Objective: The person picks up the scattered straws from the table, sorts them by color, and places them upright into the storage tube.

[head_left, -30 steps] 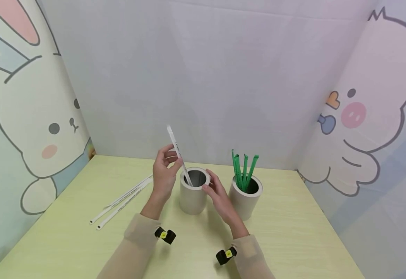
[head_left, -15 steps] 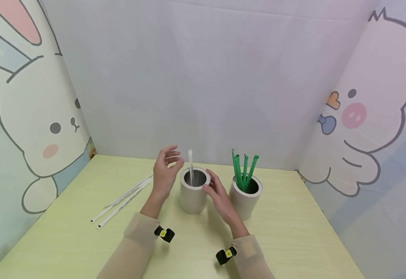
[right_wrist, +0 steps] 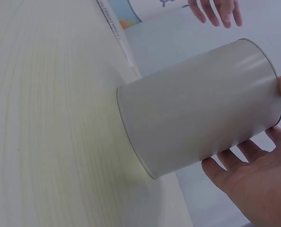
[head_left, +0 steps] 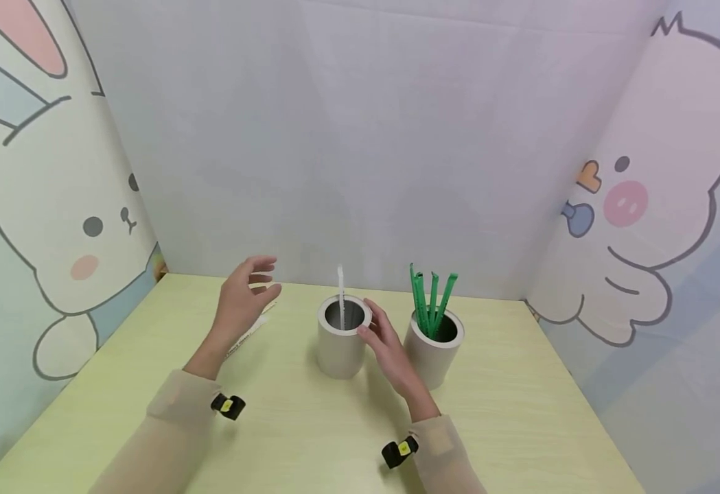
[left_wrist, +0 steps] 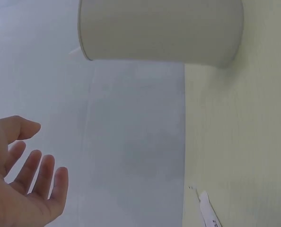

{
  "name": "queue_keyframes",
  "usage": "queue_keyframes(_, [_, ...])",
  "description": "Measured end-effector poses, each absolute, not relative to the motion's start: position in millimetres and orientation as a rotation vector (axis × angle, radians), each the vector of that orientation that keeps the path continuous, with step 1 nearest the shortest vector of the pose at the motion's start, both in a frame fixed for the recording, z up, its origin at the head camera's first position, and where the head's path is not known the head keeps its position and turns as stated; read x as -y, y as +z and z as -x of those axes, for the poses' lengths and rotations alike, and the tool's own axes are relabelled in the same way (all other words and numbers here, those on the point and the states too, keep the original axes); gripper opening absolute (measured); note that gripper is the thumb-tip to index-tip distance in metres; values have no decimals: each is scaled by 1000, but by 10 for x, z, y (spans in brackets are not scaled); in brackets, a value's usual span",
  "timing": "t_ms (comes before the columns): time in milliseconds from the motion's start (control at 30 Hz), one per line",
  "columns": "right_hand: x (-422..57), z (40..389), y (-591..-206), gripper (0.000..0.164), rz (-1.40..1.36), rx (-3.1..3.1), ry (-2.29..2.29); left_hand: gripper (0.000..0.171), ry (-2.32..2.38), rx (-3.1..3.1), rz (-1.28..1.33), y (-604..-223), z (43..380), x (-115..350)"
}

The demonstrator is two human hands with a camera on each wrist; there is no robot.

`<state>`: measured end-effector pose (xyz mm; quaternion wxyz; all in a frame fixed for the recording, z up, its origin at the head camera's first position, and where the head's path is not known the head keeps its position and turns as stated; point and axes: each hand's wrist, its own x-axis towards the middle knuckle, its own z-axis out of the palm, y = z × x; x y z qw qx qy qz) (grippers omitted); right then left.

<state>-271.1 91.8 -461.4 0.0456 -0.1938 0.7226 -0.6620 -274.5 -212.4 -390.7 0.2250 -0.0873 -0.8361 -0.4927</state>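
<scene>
My left hand (head_left: 242, 298) hovers left of the middle canister, fingers apart and nothing between them; the left wrist view also shows this left hand (left_wrist: 27, 179). Below it, two white wrapped straws (head_left: 245, 337) lie on the table, largely covered by the hand and arm. One white wrapped straw (head_left: 342, 281) stands inside the pale grey round canister (head_left: 341, 353). My right hand (head_left: 390, 346) grips that canister's right side near the rim, thumb toward the front. In the right wrist view, fingers (right_wrist: 221, 172) press along the canister wall (right_wrist: 197, 109).
A second pale canister (head_left: 430, 360) stands to the right, just behind my right hand, with several green wrapped straws (head_left: 435, 305) leaning in it. The pale wood table (head_left: 310, 439) ends at a grey cloth backdrop (head_left: 335, 137). Cartoon-printed side panels (head_left: 650, 226) flank it.
The left hand let go of the white straw, which now stands in the middle canister. That hand then moved left over the lying straws. The right hand kept its hold.
</scene>
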Motion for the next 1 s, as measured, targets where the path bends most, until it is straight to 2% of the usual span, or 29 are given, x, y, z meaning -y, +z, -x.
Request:
queue_keyframes(667, [-914,2713,-4627,62,589,-2203,-2015,49,-865,2898,235,-4513,2429,2935])
queue_keyframes(1000, [-909,2708,-4626,62,588,-2205,-2016,41,-727,3000,197,-4656,2353,3054])
